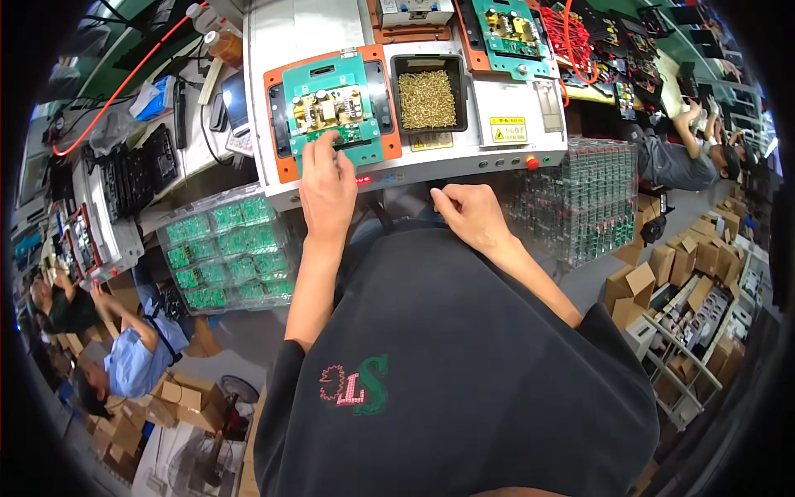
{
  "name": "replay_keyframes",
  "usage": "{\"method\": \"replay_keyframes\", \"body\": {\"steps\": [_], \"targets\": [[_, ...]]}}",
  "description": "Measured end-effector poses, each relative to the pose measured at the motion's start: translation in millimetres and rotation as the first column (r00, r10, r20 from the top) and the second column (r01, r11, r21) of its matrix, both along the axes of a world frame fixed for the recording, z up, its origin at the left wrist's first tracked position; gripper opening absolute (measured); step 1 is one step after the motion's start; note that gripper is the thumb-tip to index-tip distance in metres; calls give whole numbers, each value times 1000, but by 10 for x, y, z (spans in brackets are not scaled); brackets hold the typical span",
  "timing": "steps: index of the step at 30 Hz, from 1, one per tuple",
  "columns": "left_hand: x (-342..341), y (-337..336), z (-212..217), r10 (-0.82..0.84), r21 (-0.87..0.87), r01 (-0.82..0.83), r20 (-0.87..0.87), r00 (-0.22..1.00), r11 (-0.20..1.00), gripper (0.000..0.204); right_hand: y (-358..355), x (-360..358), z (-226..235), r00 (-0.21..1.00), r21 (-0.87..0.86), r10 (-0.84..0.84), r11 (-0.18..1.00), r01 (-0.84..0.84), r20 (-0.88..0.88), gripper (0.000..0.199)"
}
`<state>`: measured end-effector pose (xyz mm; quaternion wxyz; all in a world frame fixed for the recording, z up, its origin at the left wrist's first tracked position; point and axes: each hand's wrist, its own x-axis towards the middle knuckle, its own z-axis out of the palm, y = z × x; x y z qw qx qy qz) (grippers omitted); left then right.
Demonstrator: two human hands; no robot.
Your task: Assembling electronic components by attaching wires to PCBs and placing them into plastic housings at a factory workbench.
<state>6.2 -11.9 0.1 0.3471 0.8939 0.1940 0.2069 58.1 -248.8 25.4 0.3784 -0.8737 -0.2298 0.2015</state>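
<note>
A circuit board (328, 111) with yellow and dark components sits in a teal fixture plate (359, 156) on an orange-framed base. My left hand (325, 186) reaches over the fixture's near side, its fingertips at the board's near edge. Its fingers are partly stretched and the thumb stands apart. Off the front of the bench, my right hand (474, 214) is closed, with the fingers curled under. Whatever it may hold is hidden. Between the two fixtures stands a black bin (427, 126) of small brass-coloured screws.
A second teal fixture (517, 51) bearing a board stands back right. A red button (532, 162) sits on the bench's front panel. Clear trays of green boards (228, 253) stand left; more stacked trays (580, 199) stand right. Other people work at both sides, near cardboard boxes (633, 286).
</note>
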Motion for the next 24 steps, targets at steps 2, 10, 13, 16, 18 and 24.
{"method": "replay_keyframes", "body": {"steps": [2,10,13,16,18,24], "targets": [[-86,26,151,-42,-146,36,-38,998,989,37,52,-22,80,999,-3,36,999,-35,31,29],[-411,547,41,-355,309,281,218,909,909,39,129,-30,292,982,30,178,983,-180,59,19],[-7,758,458,-378,441,181,416,827,879,27,231,146,527,948,26,302,952,-306,98,15],[752,1020,1043,-313,499,22,508,803,867,16,768,591,498,855,56,311,929,-365,415,12],[1122,1313,1077,-240,490,-39,493,836,871,13,1313,973,286,815,39,281,937,-347,507,21],[635,1154,1065,-23,133,-62,557,830,989,18,2168,1539,-414,721,-399,542,832,-386,432,18]]}}
